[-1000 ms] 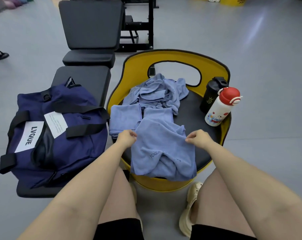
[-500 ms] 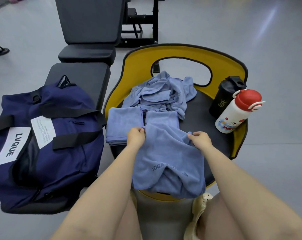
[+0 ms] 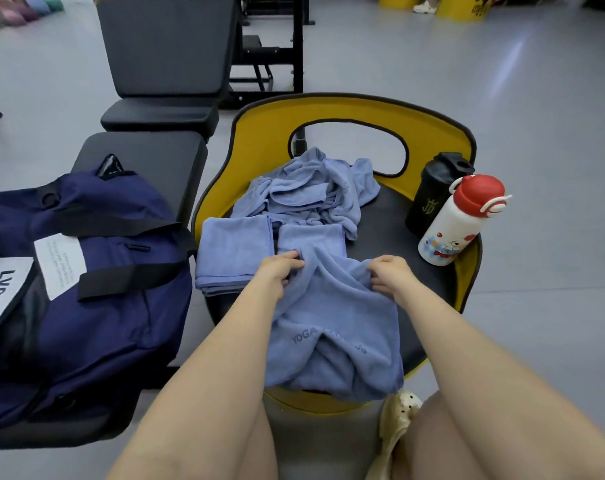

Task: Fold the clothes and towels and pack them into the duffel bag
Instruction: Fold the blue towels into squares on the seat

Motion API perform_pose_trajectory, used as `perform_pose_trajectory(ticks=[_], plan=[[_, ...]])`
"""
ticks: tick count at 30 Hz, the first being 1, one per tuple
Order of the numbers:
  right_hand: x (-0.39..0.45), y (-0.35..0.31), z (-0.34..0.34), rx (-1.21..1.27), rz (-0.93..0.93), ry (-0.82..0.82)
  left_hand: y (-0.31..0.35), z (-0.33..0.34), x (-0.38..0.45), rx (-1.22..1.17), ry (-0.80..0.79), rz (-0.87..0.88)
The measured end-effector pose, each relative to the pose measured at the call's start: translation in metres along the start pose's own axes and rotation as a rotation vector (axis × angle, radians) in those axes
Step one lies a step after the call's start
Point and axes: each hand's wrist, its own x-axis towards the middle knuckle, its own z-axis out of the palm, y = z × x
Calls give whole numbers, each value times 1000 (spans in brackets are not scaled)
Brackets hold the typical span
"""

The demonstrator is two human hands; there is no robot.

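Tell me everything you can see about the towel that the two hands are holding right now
The towel is a soft, periwinkle-blue terry-looking cloth with "YOGA" printed tone on tone near its front. It lies loosely bunched on the black seat of the yellow chair, its near edge hanging over the seat front. The left hand and the right hand each pinch its far edge, which overlaps a folded towel behind it. It is not yet folded flat; a deep crease runs down its middle.

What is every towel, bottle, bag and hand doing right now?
Left hand: pinching YOGA towel.
Right hand: pinching YOGA towel.
YOGA towel: draped, unfolded.
Folded towels: stacked.
Towel pile: crumpled.
Duffel bag: closed.
White bottle: capped, leaning.
Black shaker: upright.
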Motion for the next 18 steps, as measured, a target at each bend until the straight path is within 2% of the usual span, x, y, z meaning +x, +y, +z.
perform_pose_trajectory(ticks=[2, 5, 8, 12, 18], plan=[[-3, -7, -1, 27, -23, 2, 3, -1, -4, -140, -42, -47], [-9, -17, -8, 121, -28, 12, 9, -8, -9, -266, -102, -22], [-15, -22, -18, 215, -36, 4, 12, -17, -15, -298, -142, 19], [-20, -18, -31, 201, -22, -24, 12, -29, -30, -346, -169, 54], [-44, -23, -40, 283, -102, -18, 10, -49, -58, -426, -199, 20]])
